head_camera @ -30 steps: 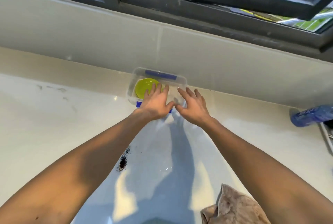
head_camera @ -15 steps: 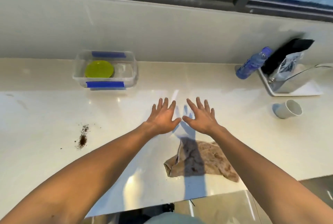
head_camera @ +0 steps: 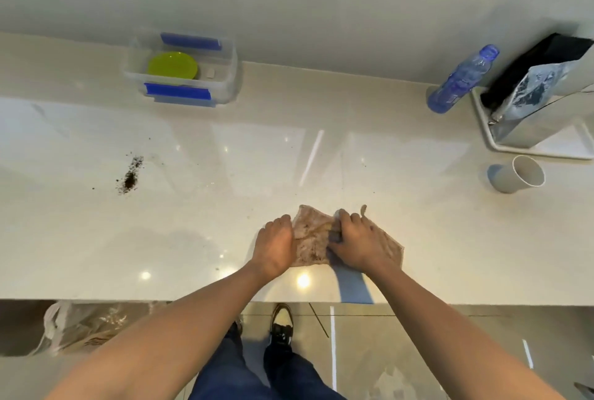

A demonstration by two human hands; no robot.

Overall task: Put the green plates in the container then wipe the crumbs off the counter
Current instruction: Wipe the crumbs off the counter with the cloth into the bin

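A green plate (head_camera: 172, 66) lies inside the clear container (head_camera: 231, 78) with blue clips at the back left of the counter. A patch of dark crumbs (head_camera: 130, 174) marks the white counter (head_camera: 225, 223) left of centre. A brown cloth (head_camera: 311, 239) lies near the counter's front edge. My left hand (head_camera: 276, 247) grips the cloth's left side and my right hand (head_camera: 356, 240) grips its right side, fingers curled into the fabric. Both hands are well to the right of the crumbs.
A blue water bottle (head_camera: 463, 78) lies at the back right beside a white tray (head_camera: 491, 139) holding a silver bag (head_camera: 533, 94). A white cup (head_camera: 517, 174) lies on its side at the right. Below the counter edge are my shoes and a plastic bag (head_camera: 80, 325).
Both hands drew back from the container toward the counter's front and closed on the brown cloth. The view tilted down, showing the counter edge and floor.
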